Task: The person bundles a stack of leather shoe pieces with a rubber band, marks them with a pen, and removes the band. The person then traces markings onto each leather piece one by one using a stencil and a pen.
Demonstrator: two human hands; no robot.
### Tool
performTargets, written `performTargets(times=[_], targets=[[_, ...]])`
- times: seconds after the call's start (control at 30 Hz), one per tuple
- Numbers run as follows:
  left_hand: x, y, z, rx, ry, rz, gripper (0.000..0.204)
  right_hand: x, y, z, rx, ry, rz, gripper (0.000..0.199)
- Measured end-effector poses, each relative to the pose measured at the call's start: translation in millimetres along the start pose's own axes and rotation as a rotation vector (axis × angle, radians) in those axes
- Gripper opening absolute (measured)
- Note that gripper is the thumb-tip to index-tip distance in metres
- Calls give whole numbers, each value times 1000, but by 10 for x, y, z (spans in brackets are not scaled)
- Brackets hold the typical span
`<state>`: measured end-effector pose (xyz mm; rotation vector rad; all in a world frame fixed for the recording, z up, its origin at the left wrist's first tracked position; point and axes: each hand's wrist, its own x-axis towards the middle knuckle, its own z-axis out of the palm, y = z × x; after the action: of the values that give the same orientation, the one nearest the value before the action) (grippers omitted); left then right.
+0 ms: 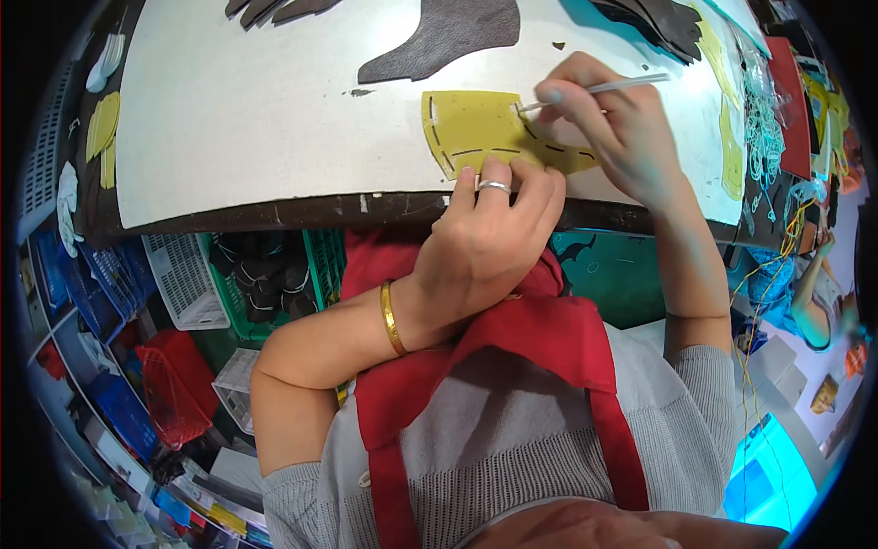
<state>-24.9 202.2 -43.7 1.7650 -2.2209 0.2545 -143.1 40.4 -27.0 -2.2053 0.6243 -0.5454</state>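
A yellow cut piece of material (476, 128) with dark dashed marks lies near the front edge of a white worktable (265, 110). My left hand (489, 238), wearing a ring and a gold bangle, presses its fingertips on the piece's lower edge. My right hand (613, 128) grips a thin white pen-like tool (604, 89), whose tip touches the piece's upper right part.
A dark brown leather cut-out (439, 37) lies behind the yellow piece, with more dark pieces (658, 23) at the back right. Yellow pieces (732, 156) and cords lie along the right edge. Plastic baskets (187, 284) stand under the table at left. Another person's arm (809, 302) shows at right.
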Motion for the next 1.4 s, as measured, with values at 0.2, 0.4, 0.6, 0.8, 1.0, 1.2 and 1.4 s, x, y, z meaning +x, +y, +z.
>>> performTargets(times=[0.2, 0.4, 0.6, 0.8, 1.0, 1.2, 1.4], targets=[[20, 51, 28, 34, -42, -22, 39, -162, -51, -8, -386, -1, -89, 25], [49, 46, 5, 93, -95, 5, 43, -478, 39, -294, -463, -6, -33, 29], [107, 81, -7, 211, -112, -11, 45, -541, -2, -408, -429, -12, 156, 31], [130, -32, -26, 137, -8, 3, 36, -329, -74, -166, -237, -54, 261, 23], [275, -349, -41, -29, 72, 37, 27, -167, 29, -449, 2, -29, 126, 20], [901, -1106, 172, 50, 108, -114, 29, 230, 803, -1582, -355, 321, 405, 15], [1356, -1935, 285, 96, 120, -77, 11, -14, 625, -1254, 142, 574, 118, 18]])
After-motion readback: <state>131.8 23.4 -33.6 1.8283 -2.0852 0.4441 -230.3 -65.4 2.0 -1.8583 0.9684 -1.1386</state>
